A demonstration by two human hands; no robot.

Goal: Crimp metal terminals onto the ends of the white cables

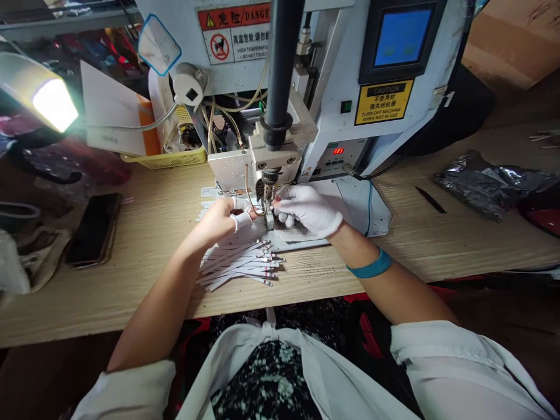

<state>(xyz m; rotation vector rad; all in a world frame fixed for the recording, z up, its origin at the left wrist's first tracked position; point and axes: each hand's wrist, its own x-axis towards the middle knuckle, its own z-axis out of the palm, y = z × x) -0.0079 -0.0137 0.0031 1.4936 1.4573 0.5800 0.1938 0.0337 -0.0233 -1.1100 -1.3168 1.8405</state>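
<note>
My left hand [230,219], with white covers on some fingers, is closed at the left of the machine's metal head [270,178]. On the other side, my right hand [308,211] wears a white glove and has its fingers pinched together close to the tip. Whatever lies between the fingers of either hand is too small and partly hidden to name. Under the head sits a small metal block [269,220], between my hands. A fanned pile of thin white strips [242,262] with red-marked ends lies in front of my left hand.
Behind my hands stands a white machine [332,111] with a high-temperature warning sign and a blue screen [402,36]. A phone [94,229] and a lit lamp [48,102] are at left. Silver bags [494,181] and black tweezers [431,200] lie at right.
</note>
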